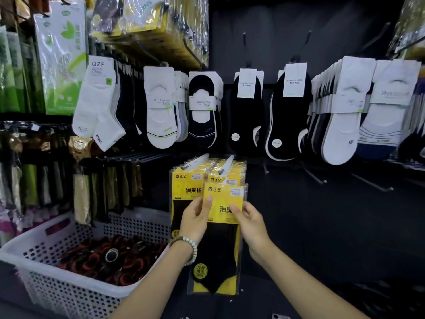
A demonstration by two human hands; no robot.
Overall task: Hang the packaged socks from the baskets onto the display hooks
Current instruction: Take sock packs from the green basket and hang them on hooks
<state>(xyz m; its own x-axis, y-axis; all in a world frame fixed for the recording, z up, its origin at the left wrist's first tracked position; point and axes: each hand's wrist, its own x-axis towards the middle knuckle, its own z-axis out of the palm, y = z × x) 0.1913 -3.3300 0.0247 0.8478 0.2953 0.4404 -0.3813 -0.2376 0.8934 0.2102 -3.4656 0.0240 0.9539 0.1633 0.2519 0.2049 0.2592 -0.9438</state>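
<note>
A yellow and black sock pack (219, 245) hangs upright in front of me, its top just below the tip of a white display hook (226, 164). My left hand (195, 218) pinches its upper left edge, thumb on the yellow card. On the pack's right edge my right hand (249, 223) grips it with fingers over the front. Behind it, two rows of identical yellow packs (186, 187) hang on this hook and on a second white hook (195, 161). A white perforated basket (69, 286) stands at the lower left.
The basket holds several dark and red rolled items (110, 259). Above, a rail carries white socks (158, 107) and black socks (246, 111) on cards. Bare black hooks (312, 174) stick out at the right against a dark wall. Green packs (62, 56) hang at the upper left.
</note>
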